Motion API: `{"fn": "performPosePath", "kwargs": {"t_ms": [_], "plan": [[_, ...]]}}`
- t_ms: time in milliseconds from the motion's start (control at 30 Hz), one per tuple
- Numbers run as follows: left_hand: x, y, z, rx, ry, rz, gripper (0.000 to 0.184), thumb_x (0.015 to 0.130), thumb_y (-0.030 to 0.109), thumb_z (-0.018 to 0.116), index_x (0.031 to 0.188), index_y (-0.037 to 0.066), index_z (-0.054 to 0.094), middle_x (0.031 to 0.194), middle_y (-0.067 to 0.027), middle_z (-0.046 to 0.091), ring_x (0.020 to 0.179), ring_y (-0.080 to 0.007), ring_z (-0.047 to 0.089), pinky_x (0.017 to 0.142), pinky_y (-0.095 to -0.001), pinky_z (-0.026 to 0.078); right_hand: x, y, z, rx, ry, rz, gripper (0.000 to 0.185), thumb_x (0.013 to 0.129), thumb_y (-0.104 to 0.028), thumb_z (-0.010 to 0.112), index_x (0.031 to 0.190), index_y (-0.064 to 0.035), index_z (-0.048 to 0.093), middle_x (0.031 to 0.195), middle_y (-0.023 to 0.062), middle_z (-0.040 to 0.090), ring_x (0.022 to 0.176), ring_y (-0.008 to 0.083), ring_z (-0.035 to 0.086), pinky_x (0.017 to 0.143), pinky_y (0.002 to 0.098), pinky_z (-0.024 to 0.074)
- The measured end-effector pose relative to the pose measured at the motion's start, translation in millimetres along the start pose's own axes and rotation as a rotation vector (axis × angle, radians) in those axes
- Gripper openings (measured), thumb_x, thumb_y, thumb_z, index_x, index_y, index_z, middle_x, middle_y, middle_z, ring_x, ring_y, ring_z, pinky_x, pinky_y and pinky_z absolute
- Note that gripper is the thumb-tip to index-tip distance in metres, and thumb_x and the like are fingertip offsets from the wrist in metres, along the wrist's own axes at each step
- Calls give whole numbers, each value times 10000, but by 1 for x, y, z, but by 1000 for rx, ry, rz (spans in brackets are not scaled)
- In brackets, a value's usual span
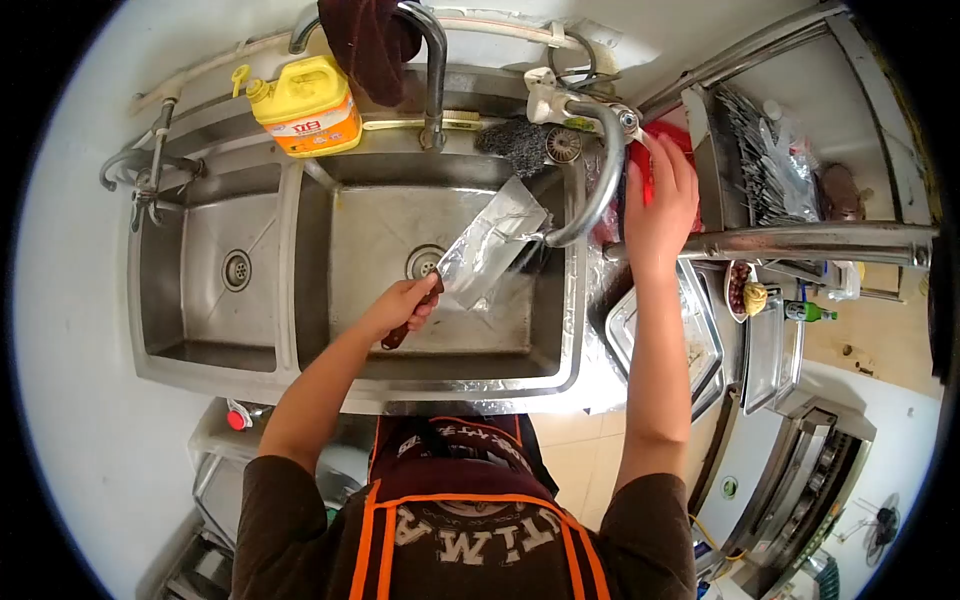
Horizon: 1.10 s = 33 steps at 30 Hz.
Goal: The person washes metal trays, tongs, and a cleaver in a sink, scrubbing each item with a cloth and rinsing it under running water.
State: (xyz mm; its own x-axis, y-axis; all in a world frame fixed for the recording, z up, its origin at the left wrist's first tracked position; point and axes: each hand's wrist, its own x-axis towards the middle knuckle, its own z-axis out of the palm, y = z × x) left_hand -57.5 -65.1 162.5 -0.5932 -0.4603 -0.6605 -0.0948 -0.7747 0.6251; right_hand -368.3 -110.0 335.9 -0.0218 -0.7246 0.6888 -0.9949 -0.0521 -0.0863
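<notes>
My left hand (402, 304) is closed around the brown handle of a cleaver (490, 245), which I hold tilted over the large sink basin (400, 210). Water from the curved faucet (608, 180) runs onto the wide wet blade near its far end. Up at the right, my right hand (664, 205) has its fingers on the faucet's lever handle (634, 125); part of the grip is hidden by the fingers. Something red (672, 135) lies just behind that hand.
A yellow detergent jug (310, 108), a brush (455, 120) and dark scouring mesh (520, 142) line the back ledge. A dark cloth (370, 45) hangs over another faucet. Metal trays (665, 335) stand right of the sink; a rack of skewers (755, 165) is beyond.
</notes>
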Motion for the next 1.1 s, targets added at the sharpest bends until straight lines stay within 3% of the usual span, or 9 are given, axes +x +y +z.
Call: {"fn": "performPosePath", "kwargs": {"t_ms": [200, 300, 400, 700, 833, 900, 1000, 1033, 1100], "plan": [[-11, 0, 27, -109, 40, 31, 439, 894, 454, 442, 731, 47, 474, 543, 36, 343, 444, -65, 314, 408, -224, 268, 30, 24, 28, -264, -401, -58, 499, 792, -256, 589, 1241, -104, 433, 884, 124, 622, 781, 293, 602, 650, 388, 484], [-10, -18, 33, 99, 195, 126, 456, 869, 455, 485, 740, 18, 512, 552, -36, 466, 450, -154, 436, 438, -280, 352, 45, 16, 25, -327, -543, -95, 499, 821, -256, 553, 1263, -76, 407, 745, 110, 639, 659, 286, 625, 530, 374, 499], [-20, -29, 60, 1067, 708, 404, 406, 799, 399, 584, 811, -7, 587, 726, -188, 596, 658, -352, 571, 603, -414, 442, 51, 17, 39, -289, -669, -51, 438, 846, -126, 461, 1258, -4, 379, 845, 177, 643, 792, 298, 637, 654, 393, 514], [-88, -45, 152, 1357, 1116, 124, 288, 775, 305, 609, 804, 23, 559, 759, -148, 597, 739, -332, 588, 635, -427, 474, 46, 27, 42, 85, -660, 133, 430, 872, -91, 377, 1264, 71, 308, 980, 252, 596, 920, 365, 588, 776, 415, 478], [-112, -45, 171, 1342, 1181, 93, 296, 768, 314, 614, 809, 25, 565, 754, -140, 596, 747, -321, 589, 634, -420, 476, 23, 25, -6, 236, -585, 183, 528, 869, -253, 465, 1337, -109, 268, 981, 221, 601, 884, 368, 588, 748, 440, 457], [-119, -44, 177, 1290, 1199, 50, 291, 761, 314, 622, 808, 30, 578, 753, -140, 602, 742, -321, 592, 630, -421, 476, -9, 36, -16, 403, -313, 167, 549, 859, -264, 495, 1340, -138, 262, 969, 190, 614, 879, 361, 591, 729, 427, 462], [-121, -45, 182, 1241, 1226, 7, 273, 757, 307, 623, 781, 36, 630, 735, -149, 617, 731, -325, 604, 622, -419, 481, -90, 38, -28, 645, -382, 132, 333, 858, -270, 521, 1125, -71, 514, 910, 155, 631, 819, 295, 615, 686, 400, 469], [-118, -47, 184, 1219, 1238, 8, 261, 754, 294, 627, 784, 35, 636, 732, -149, 619, 736, -319, 608, 622, -414, 484, -128, 34, -15, 869, -562, 37, 297, 884, -224, 501, 1107, -33, 542, 786, 116, 631, 681, 183, 601, 590, 325, 473], [-106, -56, 194, 1125, 1282, 21, 192, 716, 232, 640, 745, 42, 648, 735, -147, 628, 731, -305, 621, 627, -398, 495, -197, -14, -24, 1257, -1284, 308, 363, 921, -356, 413, 1003, -42, 576, 848, 77, 633, 760, 174, 603, 666, 312, 484]]}}
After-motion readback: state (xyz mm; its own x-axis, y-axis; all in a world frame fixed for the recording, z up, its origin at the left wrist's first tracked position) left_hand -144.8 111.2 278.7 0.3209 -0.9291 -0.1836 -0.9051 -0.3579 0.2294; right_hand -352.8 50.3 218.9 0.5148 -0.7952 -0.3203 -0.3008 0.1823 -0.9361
